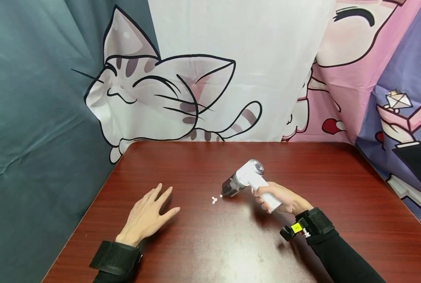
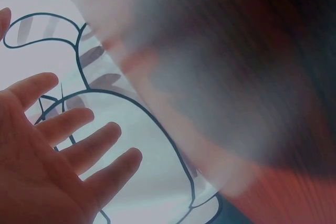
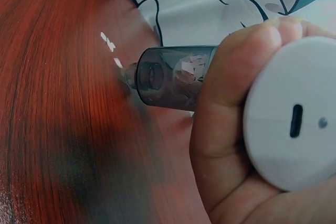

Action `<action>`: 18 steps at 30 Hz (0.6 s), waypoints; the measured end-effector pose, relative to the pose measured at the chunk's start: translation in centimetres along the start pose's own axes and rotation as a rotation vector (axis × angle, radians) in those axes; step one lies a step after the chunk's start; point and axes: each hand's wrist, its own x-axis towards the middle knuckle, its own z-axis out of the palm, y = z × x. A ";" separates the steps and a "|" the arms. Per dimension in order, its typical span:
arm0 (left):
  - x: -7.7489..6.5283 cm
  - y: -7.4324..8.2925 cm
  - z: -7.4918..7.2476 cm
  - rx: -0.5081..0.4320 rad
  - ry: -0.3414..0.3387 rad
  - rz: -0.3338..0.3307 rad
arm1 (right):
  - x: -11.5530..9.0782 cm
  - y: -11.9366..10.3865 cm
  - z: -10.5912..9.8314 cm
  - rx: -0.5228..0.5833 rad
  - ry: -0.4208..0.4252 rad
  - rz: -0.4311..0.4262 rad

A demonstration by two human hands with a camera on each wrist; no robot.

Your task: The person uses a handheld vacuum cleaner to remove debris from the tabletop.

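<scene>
My right hand (image 1: 279,196) grips the white handle of a small handheld vacuum cleaner (image 1: 244,177). Its dark see-through dust cup (image 3: 173,77) tilts down toward the table, and pale scraps show inside the cup. Right by the nozzle lie a few small white paper scraps (image 1: 214,200), also visible in the right wrist view as scraps (image 3: 107,41) just ahead of the tip. Away to the left, my left hand (image 1: 144,216) hovers over or rests on the tabletop with fingers spread, holding nothing; which of the two I cannot tell. The left wrist view shows that hand (image 2: 58,145) with its fingers extended.
The reddish-brown wooden table (image 1: 182,247) spreads beneath both hands. Behind it hangs a cloth (image 1: 274,47) printed with a cartoon cat, and a teal cloth (image 1: 30,98) covers the left side. Both wrists wear black straps, with a small camera (image 1: 288,232) on the right one.
</scene>
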 end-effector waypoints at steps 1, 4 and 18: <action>0.0 0.1 0.0 -0.003 -0.002 0.000 | -0.1 0.0 0.0 0.001 -0.001 -0.003; 0.1 0.2 0.2 -0.012 -0.009 0.001 | -0.3 0.1 -0.2 0.008 0.001 -0.010; 0.9 0.9 0.7 -0.011 -0.006 0.040 | -1.9 0.4 -1.0 0.038 0.023 -0.034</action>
